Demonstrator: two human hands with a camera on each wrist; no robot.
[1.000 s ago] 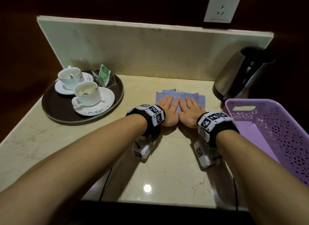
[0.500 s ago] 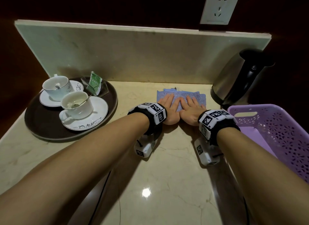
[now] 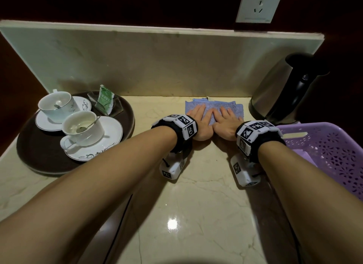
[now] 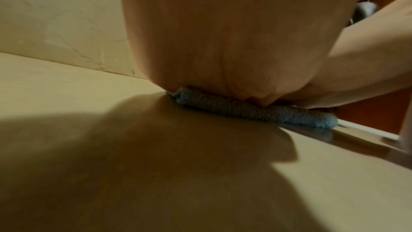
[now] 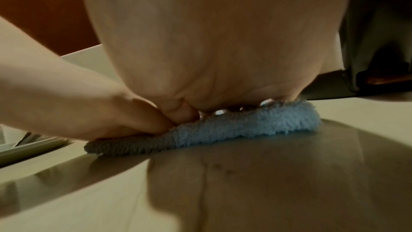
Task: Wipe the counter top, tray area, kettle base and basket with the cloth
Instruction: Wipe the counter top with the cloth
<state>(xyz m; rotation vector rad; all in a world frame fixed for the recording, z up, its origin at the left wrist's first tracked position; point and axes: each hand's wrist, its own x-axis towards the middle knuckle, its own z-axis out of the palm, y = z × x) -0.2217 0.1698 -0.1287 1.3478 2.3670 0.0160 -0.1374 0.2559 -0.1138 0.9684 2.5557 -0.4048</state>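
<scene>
Forearms reach straight forward over the marble counter top [image 3: 196,204], both bare and wearing tagged wrist bands, converging toward the back wall. The left hand [image 3: 200,122] lies palm down with its fingers straight and together, pressed flat on the left part of the blue cloth [image 3: 214,108]. The right hand [image 3: 227,124] lies the same way beside it, fingers straight and slightly spread, pressing the right part of the cloth; the two thumbs touch at the near edge. Neither hand curls round the fabric: both are flat and extended on top of it.

The cloth is folded and lies flat on the counter, its far edge just beside the splashback, between the tray and the kettle. In the left wrist view the heel of the palm bears down on the folded edge of the cloth [image 4: 256,110]; the right wrist view shows the fluffy blue edge [image 5: 234,126] squeezed under the palm, with the other hand's thumb touching it.

A dark round tray [image 3: 39,155] sits at the left, carrying two white cups on saucers and a green sachet. The steel kettle [image 3: 279,93] stands at the right rear, near the cloth's right edge. The purple basket [image 3: 334,151] sits at the right, just beside the right wrist.
</scene>
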